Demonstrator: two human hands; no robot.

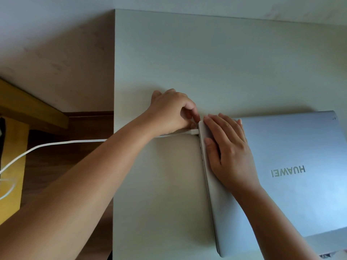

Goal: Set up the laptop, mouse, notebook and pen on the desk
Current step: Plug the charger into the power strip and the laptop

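Nearest the camera, right side of the desk (pixel 159 53): laptop (pixel 293 184), silver, lid closed, lying flat, logo upside down from this view. Its left edge runs diagonally, near corner at the bottom of frame.

Right hand (pixel 227 151) lies flat on the lid along that left edge, fingers straight and together, pressing down, gripping nothing.

Just past it, at the laptop's far-left corner, left hand (pixel 169 111) has fingers curled, pinching the plug (pixel 193 131) of a white cable (pixel 56 143). Plug touches the laptop's side edge; can't tell if fully seated.

Cable runs left from the plug under the left forearm, off the desk edge, then sags down over the wood floor (pixel 47 162) toward the left frame edge.

Far half of the desk: bare pale surface, wall (pixel 56 34) behind.
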